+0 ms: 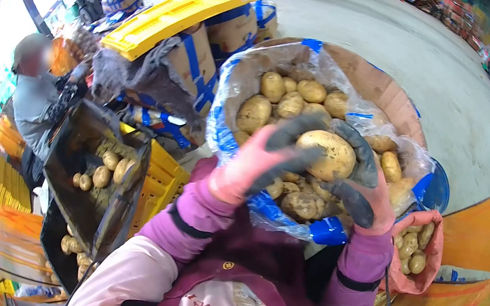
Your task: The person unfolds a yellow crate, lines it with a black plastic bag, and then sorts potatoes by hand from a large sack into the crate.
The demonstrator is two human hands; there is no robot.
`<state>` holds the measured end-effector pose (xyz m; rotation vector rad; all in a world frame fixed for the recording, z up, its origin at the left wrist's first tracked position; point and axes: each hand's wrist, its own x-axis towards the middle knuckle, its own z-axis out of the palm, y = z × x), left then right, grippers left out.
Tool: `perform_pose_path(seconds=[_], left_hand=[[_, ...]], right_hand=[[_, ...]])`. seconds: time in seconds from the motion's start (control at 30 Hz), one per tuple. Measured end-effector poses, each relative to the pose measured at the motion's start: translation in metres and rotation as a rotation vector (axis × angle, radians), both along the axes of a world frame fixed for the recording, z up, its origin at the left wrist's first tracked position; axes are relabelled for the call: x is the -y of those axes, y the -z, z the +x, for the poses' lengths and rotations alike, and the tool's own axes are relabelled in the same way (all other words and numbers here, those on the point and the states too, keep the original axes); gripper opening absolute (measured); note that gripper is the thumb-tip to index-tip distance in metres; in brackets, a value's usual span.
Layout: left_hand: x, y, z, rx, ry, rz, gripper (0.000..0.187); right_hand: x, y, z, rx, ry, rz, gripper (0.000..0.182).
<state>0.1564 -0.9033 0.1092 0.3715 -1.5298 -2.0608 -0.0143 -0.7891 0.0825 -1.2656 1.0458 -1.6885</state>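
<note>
Our left hand [266,159] and right hand [367,188] cup the large potato [329,157], its long axis seemingly crosswise, dipping rightward, over the plastic-lined box [388,99].

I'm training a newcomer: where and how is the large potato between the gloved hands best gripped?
I'd cup the large potato by its rounded ends, left hand and right hand coming from either side: it is oval, its long axis running roughly from one hand to the other.
</note>
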Motion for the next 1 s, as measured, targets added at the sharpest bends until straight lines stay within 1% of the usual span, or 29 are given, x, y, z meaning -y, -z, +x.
perform_pose_path(seconds=[0.03, 0.07, 0.1, 0.13, 0.17, 0.2, 0.23, 0.27, 0.33, 0.4, 0.47, 0.53, 0.57, 0.6, 0.63, 0.67, 0.7, 0.73, 0.77, 0.8, 0.83, 0.87, 0.9, 0.93, 0.97, 1.0], left_hand=[[-0.009, 0.011, -0.004, -0.063, -0.032, -0.097, 0.058], [-0.019, 0.024, -0.007, -0.121, -0.081, -0.195, 0.064], [-0.021, 0.025, -0.005, -0.067, -0.174, -0.337, 0.065], [-0.020, 0.023, 0.002, 0.001, -0.274, -0.474, 0.066], [-0.016, 0.018, 0.014, 0.001, -0.327, -0.485, 0.065], [-0.009, 0.014, 0.029, 0.004, -0.374, -0.501, 0.064], [0.000, 0.020, 0.045, -0.089, -0.463, -0.470, 0.063], [0.005, 0.011, 0.074, -0.047, -0.568, -0.483, 0.063], [0.014, -0.007, 0.132, 0.061, -0.767, -0.557, 0.060], [0.027, -0.003, 0.189, 0.200, -0.994, -0.572, 0.056], [0.057, 0.033, 0.252, 0.436, -1.264, -0.755, 0.053], [0.085, 0.083, 0.316, 0.761, -1.432, -0.771, 0.052], [0.099, 0.114, 0.346, 0.822, -1.430, -0.756, 0.050], [0.105, 0.134, 0.365, 0.881, -1.418, -0.746, 0.048], [0.099, 0.131, 0.362, 1.047, -1.342, -0.650, 0.046], [0.094, 0.130, 0.353, 1.206, -1.249, -0.561, 0.043], [0.104, 0.146, 0.363, 1.278, -1.195, -0.608, 0.042], [0.118, 0.162, 0.362, 1.349, -1.137, -0.665, 0.041], [0.114, 0.147, 0.336, 1.246, -1.111, -0.702, 0.042], [0.108, 0.117, 0.310, 1.145, -1.091, -0.733, 0.042], [0.111, 0.098, 0.283, 0.971, -1.048, -0.819, 0.041], [0.112, 0.076, 0.252, 0.799, -1.008, -0.893, 0.039], [0.097, 0.040, 0.204, 0.684, -0.896, -0.871, 0.035], [0.085, 0.011, 0.161, 0.562, -0.727, -0.736, 0.033], [0.084, -0.007, 0.128, 0.509, -0.544, -0.864, 0.031], [0.066, -0.028, 0.086, 0.526, -0.404, -0.828, 0.030]], right_hand=[[-0.003, 0.004, 0.000, -0.171, 0.040, 0.033, 0.074], [-0.008, 0.025, -0.010, -0.465, 0.126, -0.012, 0.071], [-0.009, 0.008, 0.004, 0.148, 0.038, 0.187, 0.073], [-0.002, 0.013, -0.001, -0.284, 0.138, 0.149, 0.076], [-0.006, -0.001, 0.003, -0.249, 0.122, 0.365, 0.076], [-0.004, -0.003, 0.016, -0.055, 0.114, 0.291, 0.073], [-0.003, -0.005, 0.017, -0.138, 0.162, 0.341, 0.068], [-0.001, -0.010, 0.021, -0.179, 0.225, 0.368, 0.064], [-0.004, -0.002, 0.011, -0.170, 0.171, 0.273, 0.060], [-0.001, 0.006, 0.010, -0.169, 0.175, 0.269, 0.058], [-0.003, 0.002, 0.016, -0.168, 0.210, 0.266, 0.056], [-0.004, -0.013, 0.027, -0.135, 0.130, 0.360, 0.054], [-0.004, -0.009, 0.023, -0.158, 0.106, 0.331, 0.055], [-0.003, -0.005, 0.020, -0.118, 0.100, 0.344, 0.056], [-0.003, -0.003, 0.019, -0.091, 0.095, 0.331, 0.055], [-0.003, -0.004, 0.021, -0.139, 0.103, 0.337, 0.052], [0.002, 0.015, 0.000, -0.241, 0.057, 0.296, 0.050], [-0.001, 0.013, 0.008, -0.013, -0.033, 0.317, 0.047], [-0.002, 0.015, 0.005, -0.228, -0.020, 0.331, 0.043], [-0.005, 0.006, 0.009, -0.296, -0.072, 0.392, 0.039], [-0.003, 0.039, -0.004, -0.841, -0.056, 0.143, 0.035], [-0.013, 0.020, 0.011, -0.991, 0.022, 0.107, 0.032], [-0.010, 0.037, 0.007, -1.140, 0.087, -0.074, 0.029], [-0.010, -0.001, 0.029, -0.854, 0.103, 0.399, 0.027], [-0.009, 0.000, 0.028, -0.908, 0.070, 0.376, 0.030], [-0.008, 0.005, 0.024, -0.963, 0.034, 0.350, 0.034]])
